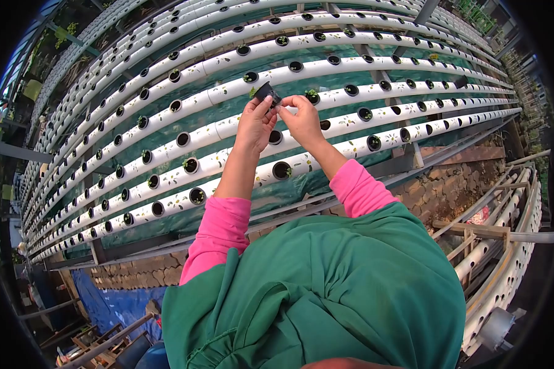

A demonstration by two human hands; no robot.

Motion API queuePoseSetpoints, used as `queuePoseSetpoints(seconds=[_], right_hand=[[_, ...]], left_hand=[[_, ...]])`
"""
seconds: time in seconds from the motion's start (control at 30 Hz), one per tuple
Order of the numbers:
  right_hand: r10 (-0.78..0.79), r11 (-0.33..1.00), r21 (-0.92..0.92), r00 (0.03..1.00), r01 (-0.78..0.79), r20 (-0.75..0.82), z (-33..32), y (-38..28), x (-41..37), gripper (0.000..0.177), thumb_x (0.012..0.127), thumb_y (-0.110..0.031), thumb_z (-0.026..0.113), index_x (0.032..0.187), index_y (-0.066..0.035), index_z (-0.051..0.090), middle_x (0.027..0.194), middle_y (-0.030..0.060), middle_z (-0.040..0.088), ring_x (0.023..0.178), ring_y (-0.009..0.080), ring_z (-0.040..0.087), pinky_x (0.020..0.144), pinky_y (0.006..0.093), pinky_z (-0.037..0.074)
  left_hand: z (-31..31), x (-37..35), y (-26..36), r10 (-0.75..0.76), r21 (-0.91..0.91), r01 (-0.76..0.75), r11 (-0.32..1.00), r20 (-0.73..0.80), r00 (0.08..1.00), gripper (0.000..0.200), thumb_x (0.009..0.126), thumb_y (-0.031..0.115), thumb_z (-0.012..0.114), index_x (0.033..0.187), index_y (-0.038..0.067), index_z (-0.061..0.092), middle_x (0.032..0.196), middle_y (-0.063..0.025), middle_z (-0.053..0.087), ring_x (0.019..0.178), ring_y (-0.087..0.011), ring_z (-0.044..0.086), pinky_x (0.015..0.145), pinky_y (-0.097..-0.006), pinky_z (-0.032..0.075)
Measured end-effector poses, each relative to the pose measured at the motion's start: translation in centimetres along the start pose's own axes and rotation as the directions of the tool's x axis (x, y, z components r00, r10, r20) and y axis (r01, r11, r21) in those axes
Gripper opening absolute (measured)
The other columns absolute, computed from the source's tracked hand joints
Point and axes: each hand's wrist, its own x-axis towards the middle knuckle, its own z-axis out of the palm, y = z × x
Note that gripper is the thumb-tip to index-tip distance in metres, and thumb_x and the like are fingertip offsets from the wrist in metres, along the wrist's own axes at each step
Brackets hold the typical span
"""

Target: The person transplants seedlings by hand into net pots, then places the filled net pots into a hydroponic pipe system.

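Note:
Above the white pipes, my left hand holds a small black net pot that is tipped on its side. A bit of green seedling shows at the pot's left end. My right hand has thumb and fingertips pinched together at the pot's lower right end. What lies right between those fingertips is too small to make out. Just under the hands run white pipes with round holes, and a dark hole is close below my left hand.
Rows of pipes fill the view, many holes holding black pots with seedlings, such as one pot. Small leaves lie scattered on them. Green sheeting hangs beneath. A metal rail edges the near side. More pipes stand at right, a blue tarp at lower left.

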Motion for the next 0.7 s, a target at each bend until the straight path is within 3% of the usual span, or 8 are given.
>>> queuePoseSetpoints(seconds=[0.1, 0.17, 0.37, 0.5, 0.7], right_hand=[[-0.078, 0.988, -0.136, 0.997, 0.074, -0.024, -0.1, 0.1, 0.0, 0.017, 0.076, -0.015, 0.068, 0.085, -0.001, 0.064, 0.093, 0.0113, 0.062, 0.090, 0.0275, 0.059, 0.080, 0.0360, 0.046], [-0.142, 0.974, -0.184, 0.989, 0.132, -0.039, -0.2, -0.1, 0.1, 0.015, 0.073, -0.016, 0.067, 0.080, -0.004, 0.061, 0.094, 0.0115, 0.060, 0.093, 0.0335, 0.054, 0.081, 0.0430, 0.044], [-0.237, 0.918, -0.341, 0.969, 0.202, -0.065, -0.4, 0.1, 0.1, 0.013, 0.073, -0.016, 0.066, 0.080, -0.007, 0.060, 0.096, 0.0079, 0.059, 0.096, 0.0299, 0.053, 0.078, 0.0454, 0.043], [-0.240, 0.901, -0.386, 0.969, 0.199, -0.063, -0.8, 0.1, -0.1, 0.012, 0.073, -0.016, 0.065, 0.081, -0.009, 0.060, 0.097, 0.0069, 0.059, 0.097, 0.0289, 0.052, 0.075, 0.0461, 0.043], [-0.073, 0.916, -0.386, 0.990, 0.114, 0.121, -4.2, 0.6, 1.1, 0.022, 0.075, -0.016, 0.066, 0.096, -0.010, 0.064, 0.094, 0.0081, 0.060, 0.095, 0.0289, 0.055, 0.077, 0.0427, 0.045]], left_hand=[[0.0, 0.0, -0.1, 0.027, 0.055, -0.027, 0.998, -0.007, 1.000, 0.024, 0.088, 0.019, 0.066, 0.107, 0.010, 0.053, 0.096, -0.0023, 0.063, 0.080, -0.0102, 0.058, 0.070, -0.0219, 0.048], [-0.1, 0.3, -0.4, 0.041, 0.093, -0.042, 0.995, 0.016, 0.999, 0.024, 0.089, 0.018, 0.065, 0.106, 0.010, 0.052, 0.095, -0.0020, 0.064, 0.080, -0.0100, 0.060, 0.071, -0.0224, 0.048], [0.4, 0.0, -0.5, 0.033, 0.120, -0.034, 0.992, 0.012, 0.999, 0.023, 0.088, 0.017, 0.065, 0.103, 0.009, 0.050, 0.095, -0.0035, 0.064, 0.083, -0.0111, 0.061, 0.072, -0.0240, 0.048], [0.6, -0.1, -0.5, 0.038, 0.119, -0.041, 0.992, 0.028, 0.999, 0.025, 0.088, 0.015, 0.065, 0.105, 0.008, 0.049, 0.096, -0.0045, 0.064, 0.083, -0.0121, 0.062, 0.073, -0.0247, 0.049], [0.6, 0.9, -1.7, 0.099, 0.256, -0.104, 0.961, 0.035, 0.995, 0.033, 0.087, 0.013, 0.067, 0.109, 0.003, 0.044, 0.097, -0.0077, 0.062, 0.082, -0.0130, 0.061, 0.072, -0.0240, 0.047]])
